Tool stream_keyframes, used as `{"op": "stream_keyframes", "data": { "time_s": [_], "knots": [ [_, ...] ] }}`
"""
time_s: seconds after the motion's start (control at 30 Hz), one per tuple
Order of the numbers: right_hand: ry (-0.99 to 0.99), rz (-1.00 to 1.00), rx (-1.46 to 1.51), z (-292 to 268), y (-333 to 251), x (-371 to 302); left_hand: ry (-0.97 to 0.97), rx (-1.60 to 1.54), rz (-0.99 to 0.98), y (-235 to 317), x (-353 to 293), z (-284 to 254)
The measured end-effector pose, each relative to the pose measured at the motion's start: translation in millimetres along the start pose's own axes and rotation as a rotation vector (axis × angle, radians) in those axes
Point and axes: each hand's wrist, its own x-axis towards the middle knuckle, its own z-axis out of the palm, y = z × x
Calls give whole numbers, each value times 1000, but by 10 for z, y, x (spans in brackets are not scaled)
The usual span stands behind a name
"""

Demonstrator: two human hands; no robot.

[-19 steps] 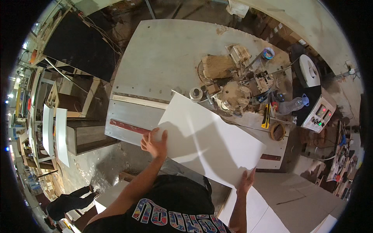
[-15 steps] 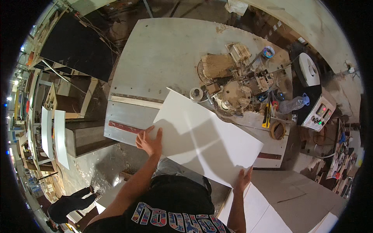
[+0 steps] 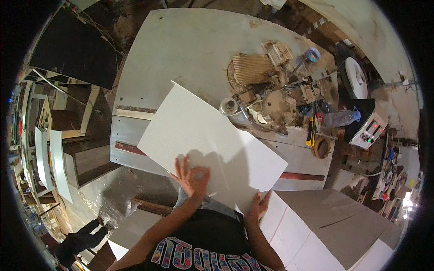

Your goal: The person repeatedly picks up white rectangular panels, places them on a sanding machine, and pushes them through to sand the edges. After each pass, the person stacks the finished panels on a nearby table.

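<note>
A white rectangular panel (image 3: 199, 131) lies slanted across the near edge of the grey metal worktable (image 3: 181, 49), against the front of a dusty machine (image 3: 275, 108). My left hand (image 3: 192, 178) rests on the panel's near side, fingers spread over its top face; its thumb also shows on top. At the panel's near right corner my right hand (image 3: 257, 207) is closed around the edge, its underside fingers hidden. Beyond the panel stands a small round metal guide wheel (image 3: 229, 106). A thin strip projects from the panel's far left corner.
On the table's right lie a yellow utility knife (image 3: 310, 131), a brown tape roll (image 3: 322, 147) and a plastic bottle (image 3: 338, 118). A control box (image 3: 371, 131) with lit buttons is beside them. White panels (image 3: 294, 230) are stacked at my right. A person (image 3: 79, 244) is at lower left.
The panel has shifted left and turned. My left hand has gone from its left edge to its near side, spread on top. My right hand moved left with the corner.
</note>
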Motion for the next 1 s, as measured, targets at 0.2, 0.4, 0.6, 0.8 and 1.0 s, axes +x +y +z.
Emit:
{"op": "stream_keyframes", "data": {
  "time_s": [0.2,0.4,0.6,0.8,1.0],
  "knots": [
    [-193,-242,-801,243,-340,-196,-2,-4,-157,206,143,-3],
    [-459,-528,-1179,441,-456,-163,22,29,-247,140,432,-42],
    [-531,-670,-1166,665,-309,-179,81,-30,-230,-201,675,-229],
    [-567,-727,-1152,912,-357,-264,100,-51,-262,-442,892,-349],
    [-538,-835,-1148,1287,-462,-430,114,-52,-282,-686,1136,-529]
  ]
}}
